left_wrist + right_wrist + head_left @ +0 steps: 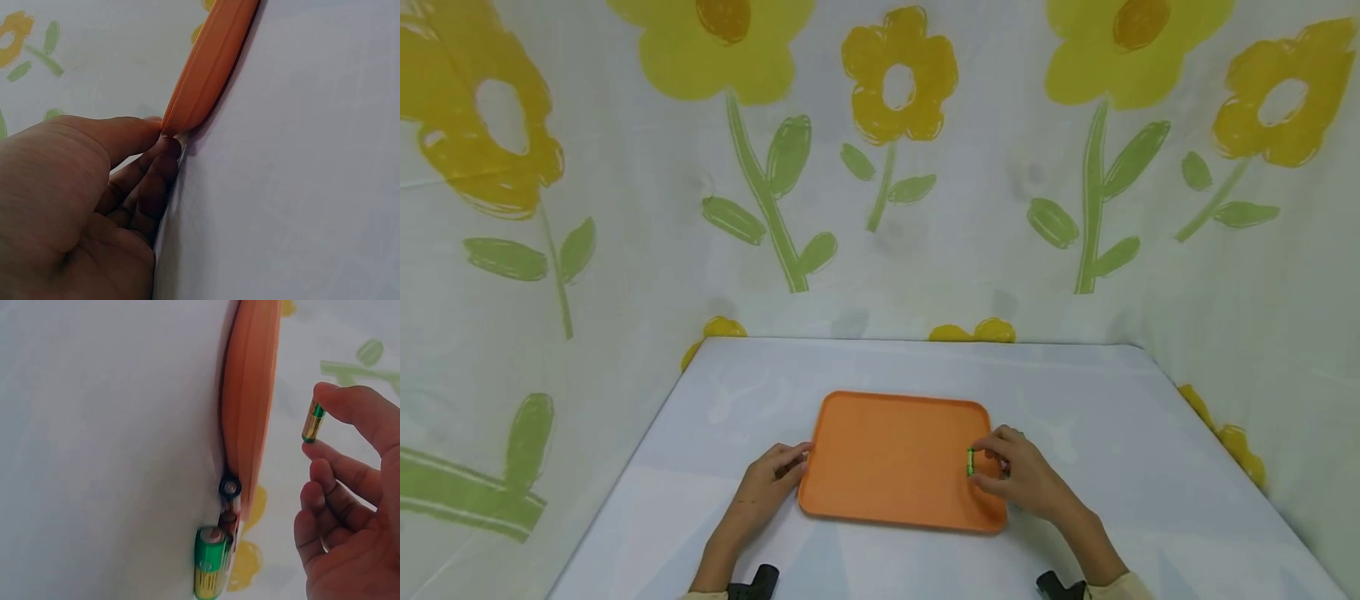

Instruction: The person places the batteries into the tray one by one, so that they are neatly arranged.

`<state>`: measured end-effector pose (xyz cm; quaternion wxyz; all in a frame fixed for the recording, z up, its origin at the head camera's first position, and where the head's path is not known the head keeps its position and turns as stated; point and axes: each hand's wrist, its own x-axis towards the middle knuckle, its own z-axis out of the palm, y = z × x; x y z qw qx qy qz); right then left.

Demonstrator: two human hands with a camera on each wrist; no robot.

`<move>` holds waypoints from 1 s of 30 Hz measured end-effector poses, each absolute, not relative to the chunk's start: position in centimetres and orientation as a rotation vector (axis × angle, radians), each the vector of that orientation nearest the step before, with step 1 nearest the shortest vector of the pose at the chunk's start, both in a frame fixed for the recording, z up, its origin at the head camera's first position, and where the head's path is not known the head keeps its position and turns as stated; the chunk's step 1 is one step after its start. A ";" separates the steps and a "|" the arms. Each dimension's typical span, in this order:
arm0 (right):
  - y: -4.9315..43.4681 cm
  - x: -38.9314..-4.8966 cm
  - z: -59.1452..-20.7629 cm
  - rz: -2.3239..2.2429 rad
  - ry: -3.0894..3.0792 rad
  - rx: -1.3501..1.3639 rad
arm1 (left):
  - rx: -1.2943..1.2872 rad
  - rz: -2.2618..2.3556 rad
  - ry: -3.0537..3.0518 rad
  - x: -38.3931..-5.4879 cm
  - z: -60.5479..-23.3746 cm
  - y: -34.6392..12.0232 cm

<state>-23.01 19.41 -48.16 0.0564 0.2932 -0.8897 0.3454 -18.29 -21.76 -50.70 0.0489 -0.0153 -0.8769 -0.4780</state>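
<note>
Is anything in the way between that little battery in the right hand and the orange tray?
Nothing visible is: the right hand holds the battery above the tray, with only air between them in the right wrist view. Another battery is beside the tray, off that path.

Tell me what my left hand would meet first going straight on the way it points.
Your left hand would most likely meet the orange tray first, at its left rim; your thumb appears to touch that edge.
</note>
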 end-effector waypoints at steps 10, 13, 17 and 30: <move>17.4 -22.9 -48.2 1.023 -2.691 0.910 | -0.060 -1.493 -2.662 -18.4 -50.8 -22.0; 16.8 -23.0 -48.3 1.020 -2.686 0.907 | -0.085 -1.502 -2.649 -18.3 -50.6 -22.0; 15.9 -23.1 -48.7 1.027 -2.636 0.944 | -0.097 -1.482 -2.654 -18.3 -50.7 -22.1; 13.7 -23.4 -48.7 1.069 -2.653 0.976 | -0.068 -1.483 -2.664 -18.4 -50.8 -22.2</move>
